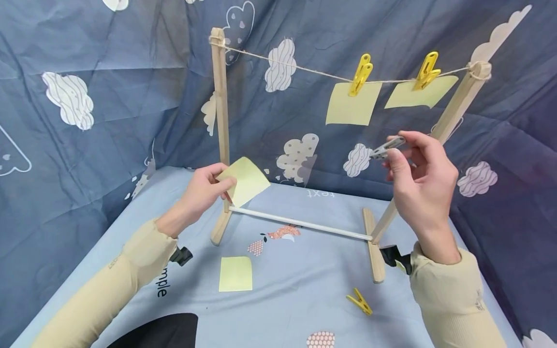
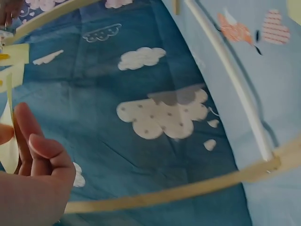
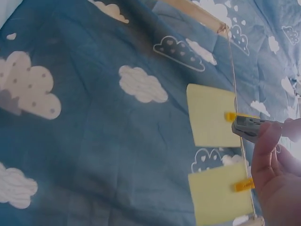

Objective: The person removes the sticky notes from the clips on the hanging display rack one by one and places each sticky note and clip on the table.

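On the left, the left hand (image 1: pixel 201 187) is pinching a held sheet (image 1: pixel 250 181) by one edge, probably leaving the rest uncovered for fastening; the left post (image 1: pixel 222 106) is standing just beside it. Nearer, a loose sheet (image 1: pixel 235 274) is lying on the blue cloth (image 1: pixel 296 299). A white rod (image 1: pixel 300 223) is joining the posts low down. Farther right, two yellow clips (image 1: pixel 360 76) are holding hanging sheets (image 1: pixel 348 108) on the string (image 1: pixel 324 73), taking up that stretch. A spare clip (image 1: pixel 362 304) is lying near. Rightmost, the right hand (image 1: pixel 424 186) is gripping a grey clip (image 1: pixel 388 148) between thumb and fingers, its tip facing left, perhaps readied for use; the right post (image 1: pixel 458 104) is rising behind.
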`<action>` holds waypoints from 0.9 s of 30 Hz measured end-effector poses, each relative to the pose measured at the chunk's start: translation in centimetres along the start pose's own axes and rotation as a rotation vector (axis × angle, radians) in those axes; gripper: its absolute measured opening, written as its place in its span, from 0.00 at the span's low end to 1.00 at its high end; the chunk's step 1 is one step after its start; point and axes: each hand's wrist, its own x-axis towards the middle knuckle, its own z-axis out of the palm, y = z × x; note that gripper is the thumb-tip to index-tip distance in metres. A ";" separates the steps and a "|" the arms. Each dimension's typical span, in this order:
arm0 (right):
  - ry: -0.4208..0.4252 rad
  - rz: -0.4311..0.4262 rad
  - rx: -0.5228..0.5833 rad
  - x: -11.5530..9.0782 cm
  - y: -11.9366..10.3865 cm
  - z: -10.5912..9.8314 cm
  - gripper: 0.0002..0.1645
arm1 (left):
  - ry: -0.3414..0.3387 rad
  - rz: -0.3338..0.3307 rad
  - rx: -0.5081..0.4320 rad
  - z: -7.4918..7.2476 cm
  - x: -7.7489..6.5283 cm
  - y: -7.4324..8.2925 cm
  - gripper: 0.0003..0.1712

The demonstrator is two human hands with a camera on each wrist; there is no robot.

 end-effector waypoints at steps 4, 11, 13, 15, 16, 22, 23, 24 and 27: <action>0.022 -0.001 0.023 -1.0 0.6 -1.1 0.21 | -0.028 -0.008 0.051 -1.0 -0.4 -1.2 0.08; 0.035 0.007 0.007 -2.8 1.7 -2.5 0.21 | -0.117 -0.022 0.147 -2.3 -1.4 -3.3 0.06; 0.032 0.022 -0.021 -3.4 2.2 -2.9 0.21 | -0.154 -0.023 0.190 -2.6 -1.8 -3.7 0.06; 0.026 0.049 -0.045 -4.1 2.7 -3.4 0.21 | -0.194 -0.018 0.233 -2.9 -2.2 -4.2 0.06; 0.013 0.063 -0.068 -4.4 2.9 -3.8 0.22 | -0.215 -0.012 0.252 -3.0 -2.3 -4.5 0.06; -0.161 0.163 -0.195 -6.8 4.3 -5.9 0.24 | -0.324 0.031 0.392 -3.6 -3.1 -6.0 0.08; -0.189 0.179 -0.213 -7.3 4.5 -6.2 0.24 | -0.343 0.037 0.411 -3.7 -3.2 -6.3 0.08; -0.215 0.195 -0.237 -7.7 4.7 -6.5 0.25 | -0.363 0.042 0.427 -3.8 -3.3 -6.5 0.09; -0.272 0.230 -0.272 -9.0 5.4 -7.4 0.25 | -0.434 0.035 0.457 -4.0 -3.6 -7.3 0.10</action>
